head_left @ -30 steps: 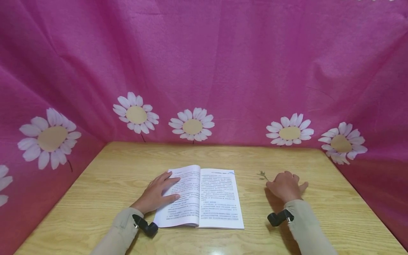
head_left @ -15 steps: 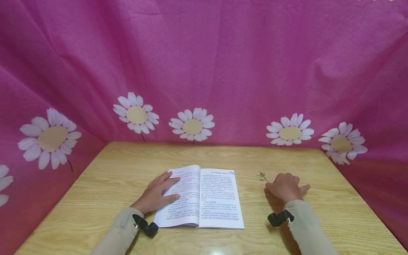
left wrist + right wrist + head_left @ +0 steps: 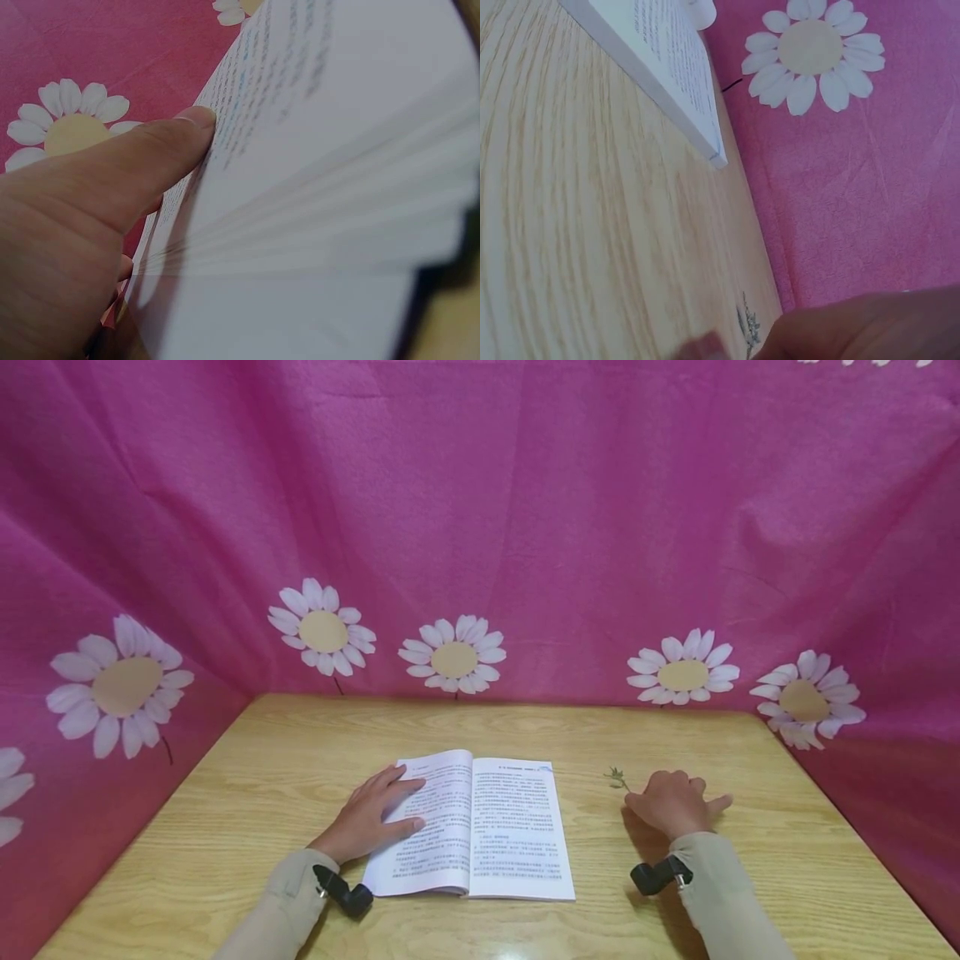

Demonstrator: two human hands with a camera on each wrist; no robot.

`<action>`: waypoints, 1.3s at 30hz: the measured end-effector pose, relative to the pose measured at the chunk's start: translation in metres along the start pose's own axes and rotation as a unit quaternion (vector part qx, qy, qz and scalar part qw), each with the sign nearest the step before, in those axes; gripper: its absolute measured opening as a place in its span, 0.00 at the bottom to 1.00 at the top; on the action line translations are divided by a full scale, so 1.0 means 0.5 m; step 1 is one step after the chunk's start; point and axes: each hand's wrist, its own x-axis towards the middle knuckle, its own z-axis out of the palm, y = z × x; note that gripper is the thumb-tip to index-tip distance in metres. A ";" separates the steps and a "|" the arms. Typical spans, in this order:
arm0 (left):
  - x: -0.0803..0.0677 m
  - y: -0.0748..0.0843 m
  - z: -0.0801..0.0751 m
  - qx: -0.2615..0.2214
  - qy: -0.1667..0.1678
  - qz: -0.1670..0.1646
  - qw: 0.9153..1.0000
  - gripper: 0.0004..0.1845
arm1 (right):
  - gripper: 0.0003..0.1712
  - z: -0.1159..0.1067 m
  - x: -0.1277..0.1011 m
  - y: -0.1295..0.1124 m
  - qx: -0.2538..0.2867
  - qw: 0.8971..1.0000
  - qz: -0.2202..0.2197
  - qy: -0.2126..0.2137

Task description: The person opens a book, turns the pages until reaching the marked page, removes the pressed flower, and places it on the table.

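An open book with printed pages lies in the middle of the wooden table, its left pages bowed up slightly. My left hand rests on the left page with fingers spread; in the left wrist view the thumb lies against the printed page. To the right of the book, my right hand pinches the stem of a small green sprig, whose leafy end points away towards the upper left. Seen from the right wrist, the sprig shows between the fingertips, partly hidden by the hand.
The wooden table is bordered at the back and sides by a magenta cloth printed with large white daisies. A black wrist camera sits on the right sleeve, low over the tabletop.
The right hand has shifted very slightly, with one finger stretched a little further to the right; the sprig's leafy tip has turned a little. The left hand and the book stay put.
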 end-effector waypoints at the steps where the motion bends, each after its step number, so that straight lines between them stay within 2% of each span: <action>1: 0.000 0.000 0.000 0.000 0.000 0.000 1.000 0.37 | 0.22 -0.001 -0.001 0.000 0.000 1.000 -0.001 0.002; 10: -0.001 0.003 -0.001 -0.001 -0.003 -0.005 1.000 0.37 | 0.15 -0.010 -0.015 -0.017 0.025 0.998 -0.044 0.028; 16: 0.000 0.003 0.000 0.001 -0.001 -0.008 1.000 0.37 | 0.28 0.006 -0.019 -0.040 0.037 0.995 -0.077 0.045; 22: 0.002 0.002 0.001 0.003 -0.003 -0.011 1.000 0.37 | 0.30 0.032 -0.022 -0.068 0.026 0.988 -0.136 0.066; 27: 0.002 0.003 0.001 0.001 -0.003 -0.011 1.000 0.37 | 0.32 0.054 -0.031 -0.093 0.015 0.978 -0.196 0.069; 32: 0.001 0.004 0.000 -0.005 0.000 -0.010 1.000 0.37 | 0.37 0.071 -0.041 -0.115 0.003 0.965 -0.259 0.050; 39: 0.001 0.003 0.000 -0.001 0.000 -0.008 1.000 0.37 | 0.40 0.089 -0.054 -0.129 -0.001 0.935 -0.352 0.042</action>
